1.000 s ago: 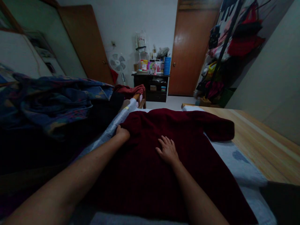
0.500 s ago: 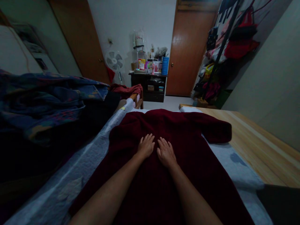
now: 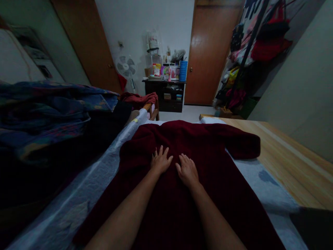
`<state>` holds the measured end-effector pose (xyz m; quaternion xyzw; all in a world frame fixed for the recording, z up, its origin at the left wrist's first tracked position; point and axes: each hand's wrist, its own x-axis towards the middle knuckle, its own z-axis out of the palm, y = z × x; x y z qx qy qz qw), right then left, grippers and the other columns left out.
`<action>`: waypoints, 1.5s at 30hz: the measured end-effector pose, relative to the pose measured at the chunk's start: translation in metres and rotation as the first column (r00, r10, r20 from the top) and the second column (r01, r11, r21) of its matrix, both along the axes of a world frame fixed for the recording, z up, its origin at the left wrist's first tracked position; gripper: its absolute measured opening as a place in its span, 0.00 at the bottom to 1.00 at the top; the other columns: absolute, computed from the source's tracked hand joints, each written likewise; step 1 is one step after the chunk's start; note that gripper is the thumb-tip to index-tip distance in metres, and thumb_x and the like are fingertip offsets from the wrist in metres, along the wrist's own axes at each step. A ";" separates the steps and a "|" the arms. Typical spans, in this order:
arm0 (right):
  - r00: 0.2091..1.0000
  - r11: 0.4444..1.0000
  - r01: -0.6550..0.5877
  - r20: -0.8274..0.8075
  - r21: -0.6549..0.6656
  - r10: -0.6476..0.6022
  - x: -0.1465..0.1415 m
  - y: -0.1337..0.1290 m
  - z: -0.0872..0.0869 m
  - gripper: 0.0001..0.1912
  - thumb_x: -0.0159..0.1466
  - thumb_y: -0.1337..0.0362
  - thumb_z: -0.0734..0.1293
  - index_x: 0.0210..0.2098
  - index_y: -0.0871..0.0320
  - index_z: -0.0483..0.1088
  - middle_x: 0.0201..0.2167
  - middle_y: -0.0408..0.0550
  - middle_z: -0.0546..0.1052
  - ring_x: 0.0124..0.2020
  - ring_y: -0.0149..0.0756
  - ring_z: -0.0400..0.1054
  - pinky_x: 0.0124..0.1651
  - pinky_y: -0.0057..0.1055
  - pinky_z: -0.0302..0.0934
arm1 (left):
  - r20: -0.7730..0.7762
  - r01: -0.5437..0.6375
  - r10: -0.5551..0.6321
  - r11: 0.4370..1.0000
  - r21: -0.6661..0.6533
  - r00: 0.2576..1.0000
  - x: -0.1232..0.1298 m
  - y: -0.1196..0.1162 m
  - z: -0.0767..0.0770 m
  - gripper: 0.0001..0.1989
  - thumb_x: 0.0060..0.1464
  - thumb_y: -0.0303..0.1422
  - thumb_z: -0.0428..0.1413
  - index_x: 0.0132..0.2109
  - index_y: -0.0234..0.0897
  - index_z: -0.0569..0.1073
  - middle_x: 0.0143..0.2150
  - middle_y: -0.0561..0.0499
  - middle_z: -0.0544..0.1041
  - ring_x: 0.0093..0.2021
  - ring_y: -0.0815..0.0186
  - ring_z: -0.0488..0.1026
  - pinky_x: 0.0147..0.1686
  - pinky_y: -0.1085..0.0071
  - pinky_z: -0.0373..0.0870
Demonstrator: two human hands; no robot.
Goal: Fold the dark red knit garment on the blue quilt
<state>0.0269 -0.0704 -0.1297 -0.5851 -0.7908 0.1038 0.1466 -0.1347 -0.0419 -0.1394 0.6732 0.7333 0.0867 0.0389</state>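
Observation:
A dark red long garment [image 3: 208,173], with a sleeve out to the right, lies spread over a mattress with a pale blue-white cover [image 3: 262,180]. My left hand [image 3: 160,161] rests on the garment's upper middle, palm down with its fingers spread. Just to the right, my right hand [image 3: 187,169] also lies on the cloth, fingers stretched forward and nearer together. A gap of dark red cloth separates the two hands. Neither hand grips anything. The garment's lower end runs out of view beneath my forearms.
Patterned blue clothing [image 3: 52,114] is heaped on the left. To the right runs a light wooden board [image 3: 291,156]. Beyond the mattress stand a white fan [image 3: 126,66] and a dark cabinet [image 3: 161,92] loaded with household items. Bags [image 3: 270,48] hang at the right.
My left hand's fingers have spread wider and shifted slightly left. My right hand has moved a little to the right, and its thumb stands further out. The garment lies almost unchanged.

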 end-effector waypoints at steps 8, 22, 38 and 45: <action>0.968 0.973 0.230 0.097 0.009 -0.230 0.013 0.005 -0.003 0.31 0.67 0.46 0.54 0.64 0.56 0.58 0.68 0.56 0.53 0.68 0.54 0.41 0.65 0.54 0.35 | 0.006 -0.011 0.011 1.000 -0.021 1.000 0.001 0.001 0.003 0.32 0.59 0.51 0.43 0.67 0.47 0.54 0.71 0.44 0.49 0.68 0.41 0.45 0.62 0.47 0.50; 0.964 0.972 0.228 0.131 0.054 -0.233 0.010 0.006 -0.010 0.30 0.67 0.49 0.54 0.65 0.55 0.57 0.68 0.55 0.53 0.68 0.54 0.43 0.64 0.54 0.36 | 0.137 0.011 -0.014 1.000 0.025 0.990 0.059 0.045 0.027 0.21 0.57 0.32 0.49 0.58 0.37 0.64 0.60 0.41 0.66 0.60 0.57 0.63 0.56 0.61 0.62; 0.933 0.950 0.310 0.178 0.048 -0.313 0.027 0.015 -0.012 0.32 0.64 0.47 0.57 0.64 0.53 0.58 0.67 0.53 0.54 0.67 0.57 0.44 0.63 0.56 0.38 | 0.069 -0.054 0.044 0.987 0.150 0.997 0.046 0.071 -0.002 0.31 0.60 0.45 0.44 0.66 0.34 0.57 0.68 0.39 0.57 0.67 0.50 0.51 0.64 0.50 0.46; 0.923 0.940 0.328 0.242 -0.088 -0.299 0.031 0.027 0.007 0.33 0.63 0.46 0.58 0.64 0.52 0.58 0.67 0.55 0.55 0.65 0.63 0.46 0.59 0.61 0.44 | 0.063 -0.030 0.025 0.996 0.080 0.998 0.048 0.073 -0.002 0.37 0.58 0.50 0.45 0.68 0.31 0.53 0.69 0.34 0.52 0.68 0.42 0.46 0.63 0.46 0.44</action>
